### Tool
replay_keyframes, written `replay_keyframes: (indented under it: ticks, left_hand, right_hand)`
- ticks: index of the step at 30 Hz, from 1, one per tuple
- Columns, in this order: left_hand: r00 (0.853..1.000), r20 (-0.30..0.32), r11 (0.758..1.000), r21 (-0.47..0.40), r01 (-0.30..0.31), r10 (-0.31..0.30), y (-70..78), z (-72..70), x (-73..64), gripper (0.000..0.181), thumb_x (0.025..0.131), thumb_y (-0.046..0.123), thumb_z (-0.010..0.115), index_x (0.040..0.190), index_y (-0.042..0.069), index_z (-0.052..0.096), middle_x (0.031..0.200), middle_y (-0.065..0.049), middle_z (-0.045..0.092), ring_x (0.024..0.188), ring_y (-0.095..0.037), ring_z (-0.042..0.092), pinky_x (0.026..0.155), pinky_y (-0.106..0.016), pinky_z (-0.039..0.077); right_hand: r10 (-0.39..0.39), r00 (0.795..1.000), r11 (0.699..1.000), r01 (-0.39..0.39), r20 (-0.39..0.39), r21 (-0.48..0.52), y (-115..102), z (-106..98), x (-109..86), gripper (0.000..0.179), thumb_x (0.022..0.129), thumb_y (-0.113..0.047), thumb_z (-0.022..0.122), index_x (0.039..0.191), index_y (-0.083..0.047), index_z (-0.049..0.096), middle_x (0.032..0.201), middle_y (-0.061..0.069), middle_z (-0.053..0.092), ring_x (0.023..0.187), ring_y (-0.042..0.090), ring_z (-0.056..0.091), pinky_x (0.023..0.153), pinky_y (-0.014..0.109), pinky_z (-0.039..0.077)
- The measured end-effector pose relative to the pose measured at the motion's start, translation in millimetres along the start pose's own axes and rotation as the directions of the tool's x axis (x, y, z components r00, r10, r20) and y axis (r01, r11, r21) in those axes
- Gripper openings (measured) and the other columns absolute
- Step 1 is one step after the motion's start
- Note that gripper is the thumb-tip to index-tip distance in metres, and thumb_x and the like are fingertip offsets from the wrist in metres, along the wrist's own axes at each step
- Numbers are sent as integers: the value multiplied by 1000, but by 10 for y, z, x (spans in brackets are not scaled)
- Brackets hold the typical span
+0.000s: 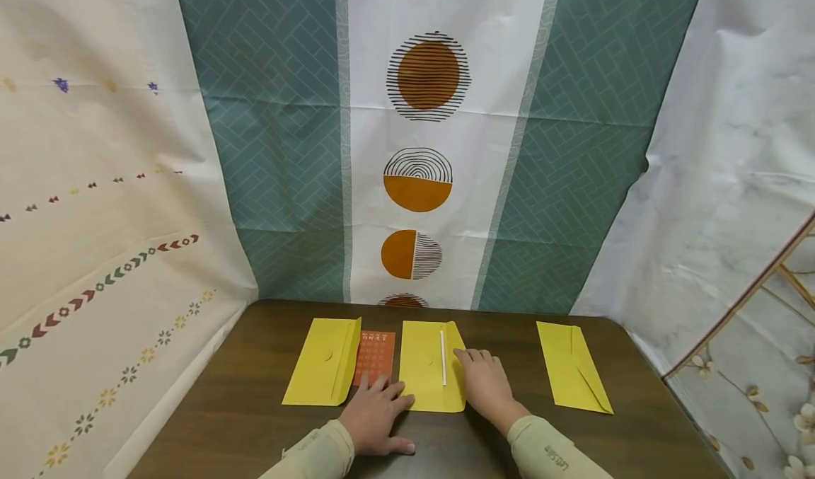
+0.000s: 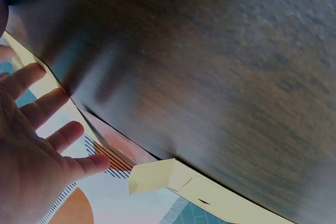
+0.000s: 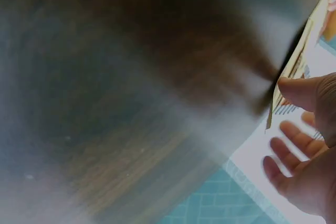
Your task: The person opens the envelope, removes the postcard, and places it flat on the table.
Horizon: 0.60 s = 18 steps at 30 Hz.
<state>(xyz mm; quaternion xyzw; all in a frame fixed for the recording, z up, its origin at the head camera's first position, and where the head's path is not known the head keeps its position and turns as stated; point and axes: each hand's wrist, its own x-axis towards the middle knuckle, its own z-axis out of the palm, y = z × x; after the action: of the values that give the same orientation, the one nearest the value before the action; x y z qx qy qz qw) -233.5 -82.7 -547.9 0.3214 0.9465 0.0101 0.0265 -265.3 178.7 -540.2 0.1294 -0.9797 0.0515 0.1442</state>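
A yellow envelope (image 1: pixel 420 387) lies between the two hands, its flap folded out on the right side and a narrow white strip (image 1: pixel 443 359) along it. My left hand (image 1: pixel 378 419) has its fingers spread, with fingertips at the envelope's lower left and over the bottom of a red card (image 1: pixel 377 351) bearing pale writing. At the envelope's right edge is my right hand (image 1: pixel 489 388); in the right wrist view its thumb (image 3: pixel 299 92) touches that edge while the other fingers are loosely extended.
A second yellow envelope (image 1: pixel 317 366) lies left of the red card, its flap slightly raised. Another yellow envelope (image 1: pixel 567 366) lies apart on the right of the dark wooden table (image 1: pixel 216 408). Patterned cloth (image 1: pixel 280 182) hangs behind the table.
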Motion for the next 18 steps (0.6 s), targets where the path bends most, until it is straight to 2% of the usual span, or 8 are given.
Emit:
replay_keyframes:
  ticks: [4, 7, 10, 12, 13, 15, 16, 18]
  left_hand:
    - [1000, 1, 1000, -5, 0, 0, 1, -5, 1, 84, 85, 87, 62, 152, 36, 59, 159, 0, 57, 146, -34, 50, 118, -73, 37]
    - [1000, 2, 1000, -2, 2, -2, 4, -10, 1, 84, 85, 87, 61, 152, 37, 58, 159, 1, 57, 146, -33, 50, 118, -72, 37]
    - [1000, 5, 1000, 2, 2, -2, 3, -11, -2, 84, 85, 88, 61, 152, 37, 58, 159, 1, 57, 146, -32, 50, 118, -72, 37]
    - [1000, 5, 1000, 1, 2, -2, 2, -14, -5, 84, 85, 88, 61, 152, 37, 59, 159, 1, 57, 145, -32, 50, 118, -72, 38]
    - [1000, 5, 1000, 0, 1, -1, 0, -13, -5, 84, 85, 88, 61, 152, 37, 59, 159, 1, 57, 145, -32, 50, 118, -72, 38]
    - [1000, 2, 1000, 0, 2, -2, -3, -14, -8, 84, 85, 87, 62, 152, 37, 59, 158, 1, 58, 145, -33, 51, 117, -72, 38]
    - [1000, 0, 1000, -1, 2, -2, -2, -14, -10, 84, 85, 87, 62, 152, 36, 59, 158, 1, 58, 144, -33, 51, 117, -72, 38]
    - [1000, -3, 1000, -2, 1, -1, 2, -9, -13, 84, 85, 88, 62, 152, 36, 59, 158, 1, 58, 145, -32, 51, 117, -72, 39]
  right_hand:
    - [-111, 993, 991, 113, 35, -68, -16, 43, 17, 32, 105, -12, 66, 137, -14, 70, 125, 6, 76, 117, 29, 68, 105, 50, 52]
    - [-134, 989, 990, 137, 70, -38, -24, 49, 44, 33, 105, -11, 65, 138, -15, 69, 123, 6, 78, 113, 26, 72, 104, 49, 53]
    - [-87, 992, 993, 79, 93, 89, -29, 53, 82, 36, 104, -4, 64, 139, -12, 67, 122, 10, 79, 108, 29, 76, 98, 49, 58]
    - [-29, 994, 975, 5, 105, 224, -30, 46, 110, 38, 101, 0, 64, 139, -7, 67, 120, 13, 79, 107, 32, 76, 94, 50, 60]
    - [9, 994, 952, -43, 112, 304, -30, 41, 127, 39, 101, 0, 64, 139, -5, 66, 119, 15, 79, 107, 33, 77, 91, 49, 62]
    - [96, 983, 864, -159, 154, 477, -25, 29, 162, 41, 100, 0, 62, 140, 2, 63, 118, 19, 78, 103, 32, 77, 84, 46, 63]
    - [136, 972, 793, -221, 189, 567, -22, 21, 176, 42, 101, -3, 61, 142, 5, 61, 117, 20, 78, 99, 31, 76, 81, 44, 63]
    - [206, 941, 621, -339, 270, 707, -14, 2, 204, 48, 101, -5, 58, 146, 10, 55, 115, 20, 76, 93, 27, 75, 78, 39, 62]
